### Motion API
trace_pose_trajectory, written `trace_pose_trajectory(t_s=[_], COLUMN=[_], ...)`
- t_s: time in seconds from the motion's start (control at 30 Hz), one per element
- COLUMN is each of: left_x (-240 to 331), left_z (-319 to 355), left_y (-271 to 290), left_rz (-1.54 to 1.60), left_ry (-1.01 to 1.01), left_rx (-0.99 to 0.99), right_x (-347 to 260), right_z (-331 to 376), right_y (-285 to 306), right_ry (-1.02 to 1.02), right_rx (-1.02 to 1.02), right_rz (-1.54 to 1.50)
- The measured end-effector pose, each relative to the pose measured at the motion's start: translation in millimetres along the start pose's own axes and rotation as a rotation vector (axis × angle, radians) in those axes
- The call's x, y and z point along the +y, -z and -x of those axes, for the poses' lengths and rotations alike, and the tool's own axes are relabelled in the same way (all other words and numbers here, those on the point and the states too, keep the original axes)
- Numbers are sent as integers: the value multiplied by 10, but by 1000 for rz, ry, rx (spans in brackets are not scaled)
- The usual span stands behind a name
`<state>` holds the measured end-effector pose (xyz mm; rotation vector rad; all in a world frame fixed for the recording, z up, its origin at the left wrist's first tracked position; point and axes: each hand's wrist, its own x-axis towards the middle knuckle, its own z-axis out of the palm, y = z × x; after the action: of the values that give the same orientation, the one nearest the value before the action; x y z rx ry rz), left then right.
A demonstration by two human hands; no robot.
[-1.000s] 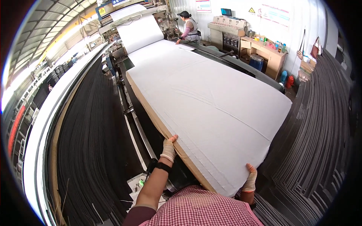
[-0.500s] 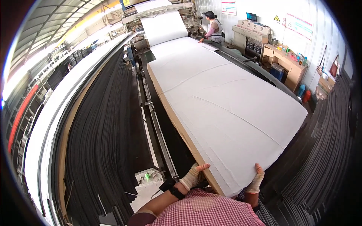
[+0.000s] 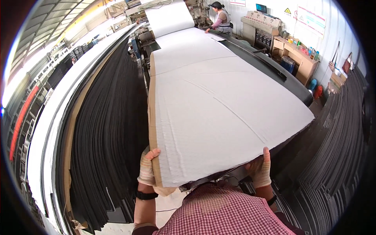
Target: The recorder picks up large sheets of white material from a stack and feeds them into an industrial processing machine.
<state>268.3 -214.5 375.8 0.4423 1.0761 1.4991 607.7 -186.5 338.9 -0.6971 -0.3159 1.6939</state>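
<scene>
A large white sheet of fabric-like material [image 3: 219, 102] stretches from the machine to my body, creased in places, with a brown strip [image 3: 153, 117] along its left edge. My left hand [image 3: 147, 168], in a pale fingerless glove, is closed round the near left corner, thumb on top of the brown strip. My right hand [image 3: 261, 170], gloved alike, holds the near edge farther right, thumb up on the white surface and fingers underneath. Between the hands the near edge is lifted in front of my checked apron [image 3: 219, 207].
Tall stacks of dark sheets stand left [image 3: 105, 137] and right [image 3: 329, 156]. A machine with rollers [image 3: 147, 36] is at the far end. A co-worker [image 3: 222, 19] stands beside it, a hand at the sheet. A control console [image 3: 260, 25] and wooden desk [image 3: 295, 56] are at the right wall.
Both hands have moved up and farther apart, the left one leftward. The sheet's near end has swung left and risen with them, covering the rail that showed before.
</scene>
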Motion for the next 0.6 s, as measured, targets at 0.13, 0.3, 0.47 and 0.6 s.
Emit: trace_pose_trajectory(t_s=[0.13, 0.3, 0.47, 0.6], left_x=[-35, -176, 49, 119], left_z=[121, 259, 438, 400], left_y=[307, 281, 307, 380], left_rz=[-171, -140, -12, -40], left_ry=[-29, -114, -17, 41], left_rx=[72, 82, 183, 238], right_x=[204, 186, 130, 72], right_z=[-288, -212, 133, 246], right_y=[516, 556, -154, -244], right_ry=[6, 50, 272, 225], right_rx=[112, 184, 102, 92], right_rz=[41, 114, 171, 261])
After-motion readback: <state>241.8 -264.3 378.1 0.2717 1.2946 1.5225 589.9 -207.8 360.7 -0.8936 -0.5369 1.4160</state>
